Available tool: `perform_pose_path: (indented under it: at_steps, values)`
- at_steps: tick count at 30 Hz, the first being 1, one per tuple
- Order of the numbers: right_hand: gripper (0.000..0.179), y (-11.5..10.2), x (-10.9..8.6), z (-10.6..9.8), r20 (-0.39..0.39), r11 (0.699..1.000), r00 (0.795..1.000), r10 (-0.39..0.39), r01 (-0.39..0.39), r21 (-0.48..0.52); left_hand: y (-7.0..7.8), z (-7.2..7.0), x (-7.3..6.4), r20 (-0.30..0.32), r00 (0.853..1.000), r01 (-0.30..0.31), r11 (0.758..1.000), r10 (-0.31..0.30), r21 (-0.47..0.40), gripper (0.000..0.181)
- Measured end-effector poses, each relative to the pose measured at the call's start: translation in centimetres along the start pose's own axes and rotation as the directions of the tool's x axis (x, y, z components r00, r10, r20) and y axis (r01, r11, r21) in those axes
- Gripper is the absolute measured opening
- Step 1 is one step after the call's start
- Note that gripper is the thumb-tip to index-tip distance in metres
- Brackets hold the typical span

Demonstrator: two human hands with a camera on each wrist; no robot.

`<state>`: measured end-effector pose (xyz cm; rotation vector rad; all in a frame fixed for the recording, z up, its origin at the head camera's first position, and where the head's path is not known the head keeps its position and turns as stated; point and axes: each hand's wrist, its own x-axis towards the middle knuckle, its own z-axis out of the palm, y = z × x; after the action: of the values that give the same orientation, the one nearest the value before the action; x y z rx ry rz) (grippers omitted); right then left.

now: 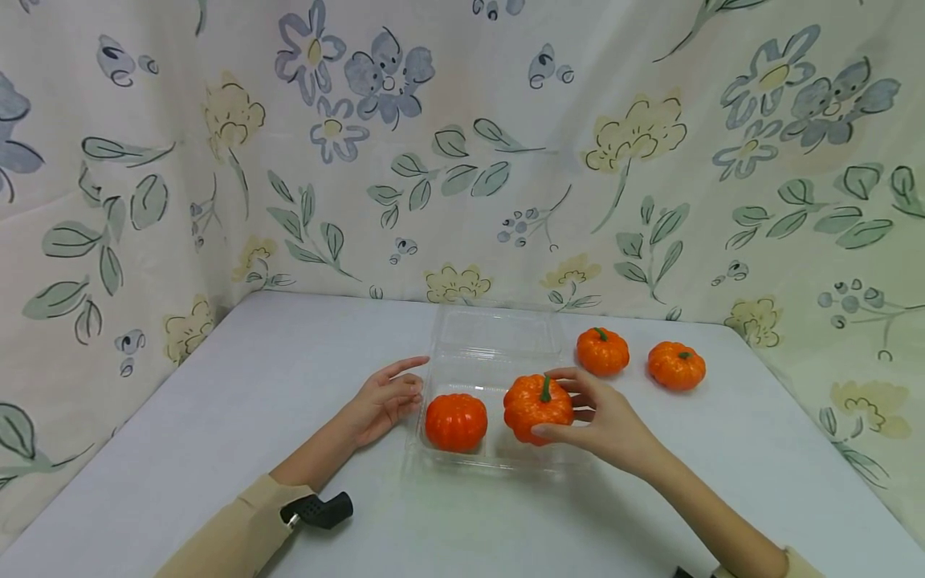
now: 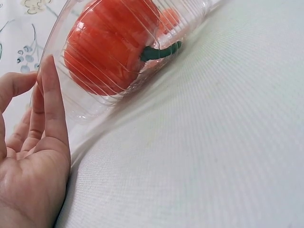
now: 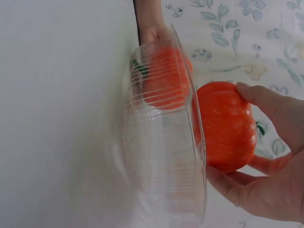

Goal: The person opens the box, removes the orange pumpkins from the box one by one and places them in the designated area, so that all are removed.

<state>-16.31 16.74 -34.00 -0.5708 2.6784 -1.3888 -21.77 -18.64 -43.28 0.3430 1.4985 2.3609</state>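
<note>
My right hand [image 1: 603, 421] holds an orange toy pumpkin [image 1: 535, 409] with a green stem between thumb and fingers. In the right wrist view this pumpkin [image 3: 225, 128] is just above the rim of the clear plastic box [image 3: 166, 156]. A redder pumpkin [image 1: 456, 422] lies in the left part of the box, its stem [image 2: 161, 51] pointing sideways in the left wrist view. My left hand [image 1: 383, 401] is at the box's left edge. Its loosely extended fingers [image 2: 54, 104] touch the rim, and nothing shows inside the palm.
Two more orange pumpkins, one [image 1: 603, 352] near the lid and one [image 1: 676, 366] further right, sit on the white table [image 1: 325, 337]. The box's clear lid [image 1: 499, 331] lies folded back behind it. A floral curtain [image 1: 462, 144] hangs behind the table.
</note>
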Motion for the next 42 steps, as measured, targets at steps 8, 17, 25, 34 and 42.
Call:
perform_pose_path:
  at_steps: [8, 17, 25, 34, 42]
  values:
    - [0.068, 0.4, -0.2, -0.7, -0.019, 1.000, 1.000, 0.018, -0.018, -0.021, -0.1, 0.0, 0.1, -0.001, 1.000, -0.012, 1.000, 0.012, -0.002, 0.052]
    - [0.065, 0.9, -0.4, -1.7, -0.045, 0.999, 0.999, 0.015, -0.017, -0.038, -0.1, -0.1, 0.2, 0.002, 1.000, -0.017, 1.000, 0.017, -0.007, 0.051]
    - [0.066, 1.4, -0.7, -2.2, -0.067, 0.999, 0.998, 0.009, -0.012, -0.049, -0.1, -0.1, 0.2, 0.011, 0.999, -0.034, 0.999, 0.034, -0.018, 0.050]
    - [0.066, 1.9, -0.7, -3.3, -0.090, 0.996, 0.996, 0.021, -0.029, -0.082, -0.2, -0.1, 0.2, 0.016, 0.999, -0.045, 0.999, 0.046, -0.028, 0.048]
    - [0.069, 2.2, -0.6, -4.5, -0.089, 0.994, 0.994, 0.062, -0.069, -0.083, -0.1, -0.2, 0.2, 0.009, 0.999, -0.040, 0.999, 0.040, -0.014, 0.047]
